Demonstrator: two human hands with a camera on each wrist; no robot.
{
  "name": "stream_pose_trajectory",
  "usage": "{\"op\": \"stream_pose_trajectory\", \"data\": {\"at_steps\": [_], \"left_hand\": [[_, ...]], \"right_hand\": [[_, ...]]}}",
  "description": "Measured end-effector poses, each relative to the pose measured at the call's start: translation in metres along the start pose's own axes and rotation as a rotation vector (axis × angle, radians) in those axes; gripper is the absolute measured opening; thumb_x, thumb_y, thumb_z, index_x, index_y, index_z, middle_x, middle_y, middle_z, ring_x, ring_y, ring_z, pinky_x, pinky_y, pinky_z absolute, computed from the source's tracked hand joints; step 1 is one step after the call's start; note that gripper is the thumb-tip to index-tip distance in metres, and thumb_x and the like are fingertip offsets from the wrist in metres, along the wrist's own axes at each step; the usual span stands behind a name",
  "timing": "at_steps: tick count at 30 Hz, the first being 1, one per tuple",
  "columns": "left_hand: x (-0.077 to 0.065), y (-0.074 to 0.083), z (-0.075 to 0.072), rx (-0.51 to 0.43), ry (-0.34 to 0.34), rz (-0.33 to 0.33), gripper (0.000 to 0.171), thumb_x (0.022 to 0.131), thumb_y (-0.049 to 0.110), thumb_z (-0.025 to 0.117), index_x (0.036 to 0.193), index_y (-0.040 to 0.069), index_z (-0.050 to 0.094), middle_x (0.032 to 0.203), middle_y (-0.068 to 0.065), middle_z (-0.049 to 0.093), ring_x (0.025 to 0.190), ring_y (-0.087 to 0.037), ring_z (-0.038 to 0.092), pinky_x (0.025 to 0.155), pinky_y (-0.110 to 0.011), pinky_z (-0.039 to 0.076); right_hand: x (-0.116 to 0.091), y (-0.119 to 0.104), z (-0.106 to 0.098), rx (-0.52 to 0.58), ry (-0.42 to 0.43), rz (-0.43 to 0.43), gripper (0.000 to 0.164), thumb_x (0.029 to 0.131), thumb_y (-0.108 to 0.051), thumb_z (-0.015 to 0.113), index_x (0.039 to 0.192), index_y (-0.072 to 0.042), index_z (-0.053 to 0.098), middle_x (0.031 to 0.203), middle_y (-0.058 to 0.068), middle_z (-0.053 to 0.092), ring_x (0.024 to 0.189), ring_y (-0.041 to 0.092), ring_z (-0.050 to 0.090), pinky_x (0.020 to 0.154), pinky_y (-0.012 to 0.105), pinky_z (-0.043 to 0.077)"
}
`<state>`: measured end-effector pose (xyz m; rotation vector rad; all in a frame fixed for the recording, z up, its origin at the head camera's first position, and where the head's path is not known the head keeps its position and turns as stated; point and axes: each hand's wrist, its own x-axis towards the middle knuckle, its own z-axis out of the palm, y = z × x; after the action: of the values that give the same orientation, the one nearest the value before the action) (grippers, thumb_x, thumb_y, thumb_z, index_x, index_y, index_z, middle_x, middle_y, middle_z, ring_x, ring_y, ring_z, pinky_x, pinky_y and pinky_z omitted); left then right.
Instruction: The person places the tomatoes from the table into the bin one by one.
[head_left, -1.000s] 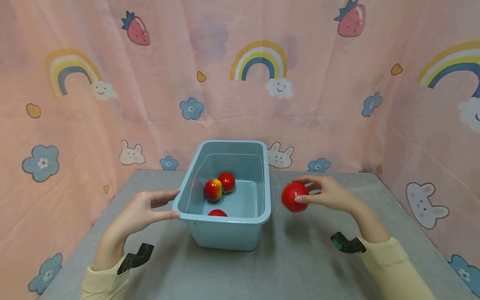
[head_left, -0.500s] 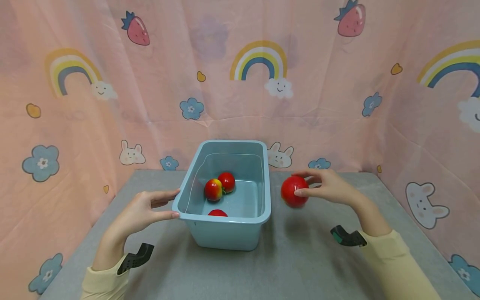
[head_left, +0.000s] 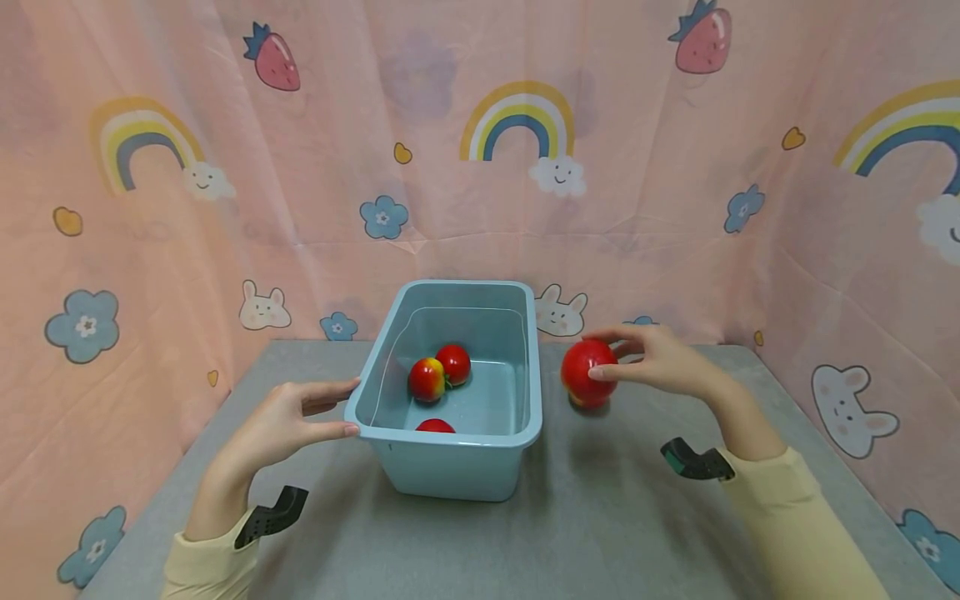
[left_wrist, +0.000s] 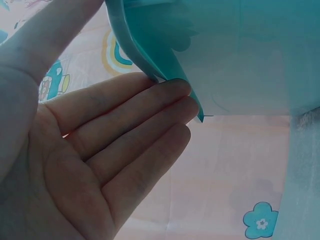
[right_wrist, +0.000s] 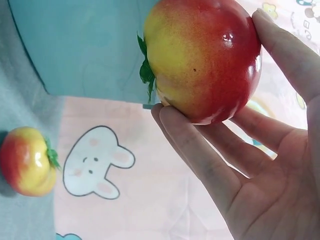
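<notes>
My right hand holds a glossy red tomato up beside the tub; in the right wrist view this tomato shows a yellow end with green leaves, with thumb and fingers on opposite sides. On the table below it, another red-and-yellow tomato shows partly in the head view. My left hand grips the near left corner of the light blue tub, its thumb and fingertips at the rim. Inside the tub lie a red-and-yellow tomato, a red one and a third, mostly hidden by the front wall.
The tub stands on a grey table. A pink patterned curtain hangs behind and along both sides. Each wrist wears a black camera mount, such as the left mount and the right mount.
My right hand has risen with the tomato, uncovering part of the other tomato beneath it. The left hand and the tub stay where they were.
</notes>
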<state>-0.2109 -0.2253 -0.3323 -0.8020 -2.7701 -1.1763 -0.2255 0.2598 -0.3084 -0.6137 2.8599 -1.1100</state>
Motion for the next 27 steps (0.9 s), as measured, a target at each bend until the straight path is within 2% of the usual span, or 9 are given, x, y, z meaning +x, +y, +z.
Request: {"op": "stream_pose_trajectory", "data": {"at_steps": [8, 27], "left_hand": [[0.000, 0.000, 0.000, 0.001, 0.003, -0.003, 0.065, 0.075, 0.041, 0.078, 0.129, 0.010, 0.060, 0.126, -0.006, 0.063, 0.114, -0.027, 0.062, 0.095, -0.038, 0.053], [0.000, -0.002, 0.000, -0.002, 0.002, 0.001, 0.065, 0.075, 0.041, 0.078, 0.130, 0.012, 0.060, 0.126, -0.005, 0.063, 0.114, -0.026, 0.062, 0.095, -0.037, 0.053]], "right_hand": [[0.005, -0.008, -0.004, -0.042, 0.017, -0.024, 0.056, 0.080, -0.033, 0.075, 0.129, -0.012, 0.057, 0.122, 0.014, 0.061, 0.106, 0.035, 0.062, 0.073, 0.040, 0.061], [0.016, -0.029, -0.015, -0.037, 0.013, -0.073, 0.054, 0.081, -0.029, 0.074, 0.129, -0.011, 0.057, 0.122, 0.015, 0.062, 0.106, 0.035, 0.062, 0.077, 0.042, 0.061]]}}
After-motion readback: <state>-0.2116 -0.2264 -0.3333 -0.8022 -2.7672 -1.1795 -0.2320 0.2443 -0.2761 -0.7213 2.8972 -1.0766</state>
